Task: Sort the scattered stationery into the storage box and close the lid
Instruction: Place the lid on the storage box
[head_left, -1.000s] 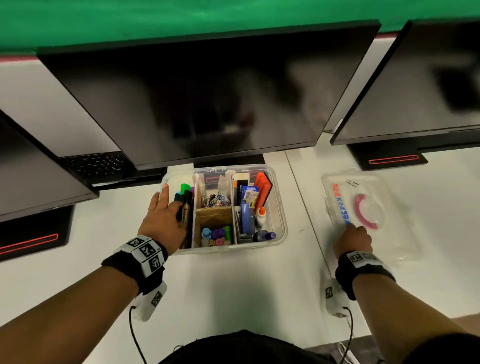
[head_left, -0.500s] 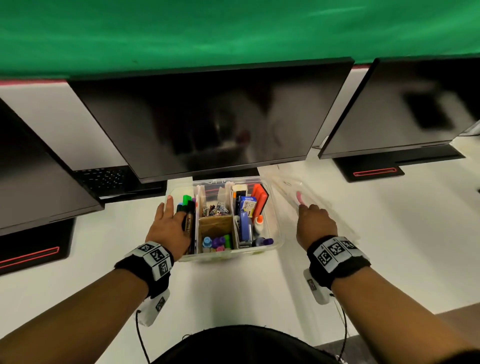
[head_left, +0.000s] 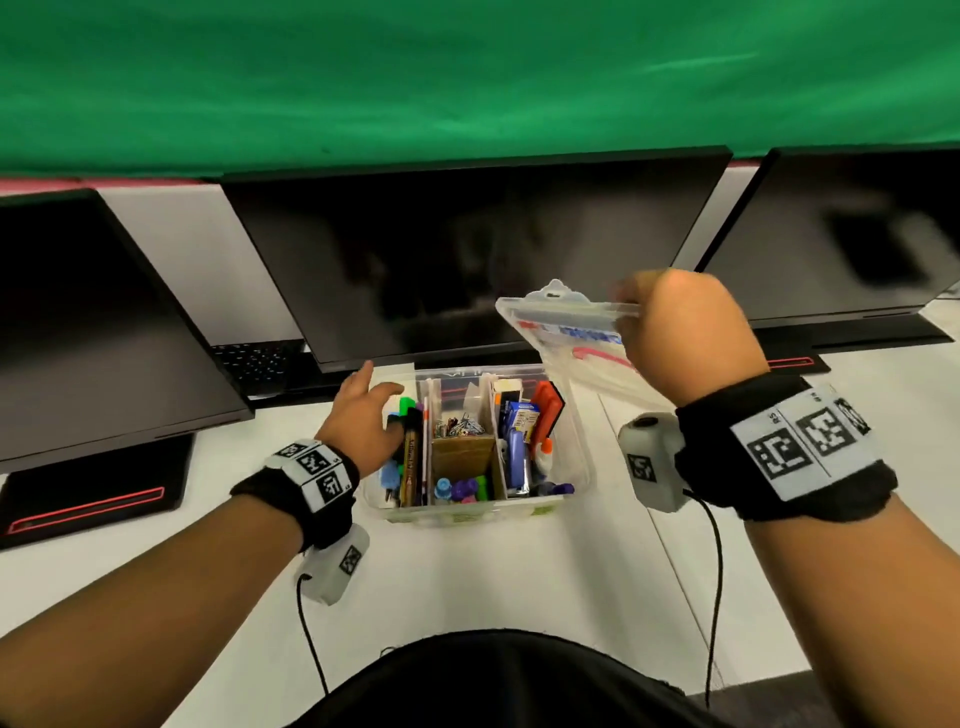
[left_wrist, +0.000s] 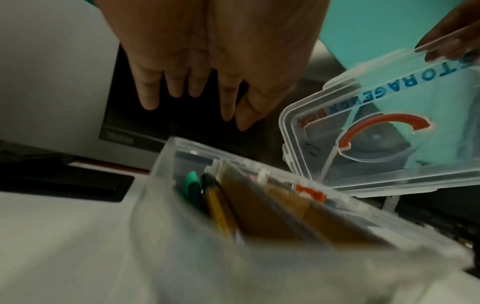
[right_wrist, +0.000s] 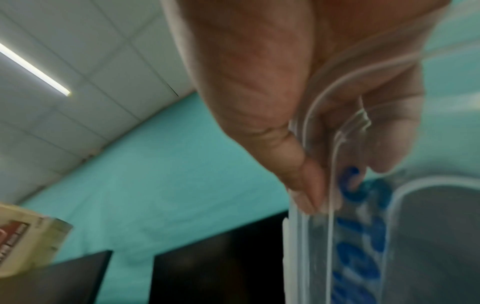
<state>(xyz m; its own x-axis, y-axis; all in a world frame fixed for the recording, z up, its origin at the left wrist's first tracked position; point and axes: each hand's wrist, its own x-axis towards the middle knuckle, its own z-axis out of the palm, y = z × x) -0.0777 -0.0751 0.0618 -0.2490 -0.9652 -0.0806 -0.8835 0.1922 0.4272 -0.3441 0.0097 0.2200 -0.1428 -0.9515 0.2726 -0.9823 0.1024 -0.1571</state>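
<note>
A clear storage box (head_left: 579, 457) sits on the white desk, filled with markers, clips, glue and a stapler in cardboard-divided sections. My left hand (head_left: 363, 415) hovers over its left side with fingers straight, also shown as the left hand (left_wrist: 207, 82) above the box (left_wrist: 182, 185). My right hand (head_left: 680, 332) pinches the clear lid (head_left: 561, 327) by one edge, holding it tilted in the air above the box's right rear corner. The lid (left_wrist: 376, 144) bears blue and red lettering and a red arc. Thumb and fingers of the right hand (right_wrist: 324, 154) clamp the lid's rim (right_wrist: 337, 236).
Three dark monitors (head_left: 467, 260) stand close behind the box, their bases (head_left: 93, 499) on the desk. A keyboard (head_left: 260, 358) lies behind the left monitor. A green backdrop (head_left: 467, 78) fills the rear. Cables hang from both wrist cameras.
My right hand picked the lid up from the desk at the right and raised it over the box's right side. My left hand lifted slightly off the box's left edge.
</note>
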